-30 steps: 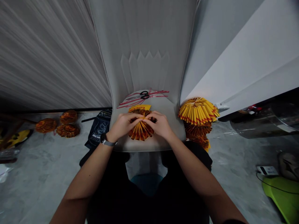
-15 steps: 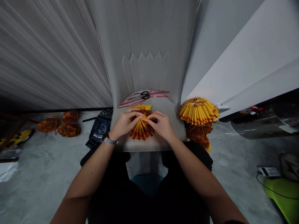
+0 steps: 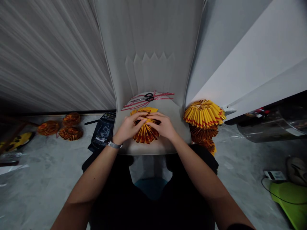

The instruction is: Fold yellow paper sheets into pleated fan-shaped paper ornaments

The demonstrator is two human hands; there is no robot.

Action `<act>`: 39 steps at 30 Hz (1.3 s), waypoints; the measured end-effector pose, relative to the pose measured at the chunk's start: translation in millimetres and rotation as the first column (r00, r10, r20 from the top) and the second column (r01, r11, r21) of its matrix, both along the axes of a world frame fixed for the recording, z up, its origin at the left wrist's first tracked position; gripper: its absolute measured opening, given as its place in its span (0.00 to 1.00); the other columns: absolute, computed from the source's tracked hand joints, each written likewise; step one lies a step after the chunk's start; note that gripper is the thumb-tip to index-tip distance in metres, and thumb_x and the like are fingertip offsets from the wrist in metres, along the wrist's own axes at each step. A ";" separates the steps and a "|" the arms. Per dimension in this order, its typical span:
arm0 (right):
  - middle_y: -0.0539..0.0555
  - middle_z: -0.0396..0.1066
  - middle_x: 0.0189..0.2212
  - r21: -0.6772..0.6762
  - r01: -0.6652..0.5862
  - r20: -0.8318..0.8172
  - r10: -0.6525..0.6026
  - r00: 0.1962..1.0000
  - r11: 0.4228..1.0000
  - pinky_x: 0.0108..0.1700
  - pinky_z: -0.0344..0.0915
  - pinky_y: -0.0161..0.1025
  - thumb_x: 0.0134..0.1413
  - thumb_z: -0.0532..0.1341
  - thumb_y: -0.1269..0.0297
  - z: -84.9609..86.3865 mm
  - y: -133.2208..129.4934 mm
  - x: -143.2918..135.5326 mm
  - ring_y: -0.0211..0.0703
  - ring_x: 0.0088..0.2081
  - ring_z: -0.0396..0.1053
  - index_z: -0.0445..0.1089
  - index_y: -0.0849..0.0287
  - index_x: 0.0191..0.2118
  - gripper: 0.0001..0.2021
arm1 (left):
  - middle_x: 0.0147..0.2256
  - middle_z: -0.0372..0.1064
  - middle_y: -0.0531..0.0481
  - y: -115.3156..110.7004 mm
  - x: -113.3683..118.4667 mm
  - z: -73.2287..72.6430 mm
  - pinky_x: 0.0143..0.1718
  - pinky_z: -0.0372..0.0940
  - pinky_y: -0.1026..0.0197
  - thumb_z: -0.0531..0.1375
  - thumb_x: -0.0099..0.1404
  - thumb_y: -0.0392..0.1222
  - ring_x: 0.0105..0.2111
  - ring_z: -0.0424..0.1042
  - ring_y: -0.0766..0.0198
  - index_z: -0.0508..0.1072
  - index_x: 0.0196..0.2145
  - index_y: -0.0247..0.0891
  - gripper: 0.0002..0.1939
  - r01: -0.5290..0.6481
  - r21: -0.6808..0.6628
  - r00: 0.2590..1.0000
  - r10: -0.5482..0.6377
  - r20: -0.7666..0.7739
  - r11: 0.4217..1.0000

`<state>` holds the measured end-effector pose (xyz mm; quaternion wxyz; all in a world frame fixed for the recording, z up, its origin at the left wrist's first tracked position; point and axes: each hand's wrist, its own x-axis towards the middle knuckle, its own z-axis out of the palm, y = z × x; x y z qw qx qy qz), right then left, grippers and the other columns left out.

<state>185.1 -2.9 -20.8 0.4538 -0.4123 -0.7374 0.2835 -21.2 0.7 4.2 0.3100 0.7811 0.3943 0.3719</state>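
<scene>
- Our left hand [image 3: 129, 127] and right hand [image 3: 164, 126] grasp the round, pleated yellow-brown paper rosette [image 3: 145, 134].
- Our hands hide its centre.
- Rosette position: six o'clock from the black-handled metal scissors [image 3: 148, 97].

The pleated fan [image 3: 145, 135] looks like shiny paper. The chair [image 3: 171, 110] looks smooth and dull, like leather. The scissors handles [image 3: 149, 97] look like plastic. The ribbons [image 3: 165, 94] look shiny. The floor [image 3: 52, 179] looks smooth.
</scene>
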 end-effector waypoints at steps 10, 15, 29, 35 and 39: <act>0.57 0.72 0.54 -0.190 0.025 -0.026 -0.030 0.999 0.981 0.57 0.69 0.50 0.53 0.69 0.60 3.2 2.6 47.9 0.49 0.55 0.71 0.74 0.53 0.53 0.21 | 0.48 0.78 0.42 4.1 1.6 -2.7 0.50 0.74 0.57 0.59 0.71 0.52 0.46 0.80 0.57 0.77 0.46 0.36 0.17 -0.046 -0.061 0.999 0.048 0.024 0.997; 0.55 0.76 0.44 -0.467 -0.167 0.047 0.213 0.976 0.869 0.46 0.72 0.41 0.46 0.67 0.73 -17.9 -8.9 78.6 0.43 0.42 0.76 0.69 0.57 0.56 0.28 | 0.47 0.79 0.43 8.1 -0.4 -3.0 0.50 0.73 0.57 0.60 0.70 0.52 0.45 0.79 0.57 0.77 0.46 0.37 0.17 -0.043 -0.088 0.998 0.046 0.040 0.995; 0.50 0.77 0.26 -0.320 0.083 0.324 0.026 0.946 0.944 0.32 0.60 0.32 0.51 0.66 0.71 -24.5 -18.6 39.2 0.38 0.29 0.71 0.75 0.60 0.31 0.01 | 0.44 0.80 0.42 8.5 -4.0 -2.8 0.47 0.74 0.58 0.61 0.68 0.55 0.42 0.80 0.57 0.77 0.45 0.35 0.20 -0.092 -0.139 0.993 0.101 0.057 0.986; 0.49 0.77 0.27 -0.202 0.082 0.144 -0.053 0.988 0.976 0.32 0.66 0.33 0.59 0.63 0.62 10.4 -47.6 40.6 0.36 0.26 0.71 0.76 0.57 0.37 0.06 | 0.47 0.79 0.43 4.2 0.6 3.5 0.49 0.72 0.58 0.59 0.71 0.51 0.46 0.79 0.57 0.77 0.46 0.37 0.16 -0.040 -0.071 0.999 0.039 -0.006 0.997; 0.55 0.81 0.42 -0.068 0.067 0.165 -0.055 0.985 0.995 0.44 0.71 0.37 0.64 0.60 0.65 8.5 -57.7 20.1 0.41 0.38 0.78 0.78 0.55 0.45 0.09 | 0.46 0.79 0.45 4.4 4.5 7.0 0.49 0.72 0.59 0.58 0.72 0.51 0.45 0.79 0.58 0.77 0.46 0.38 0.16 -0.026 -0.046 0.999 0.024 -0.039 0.999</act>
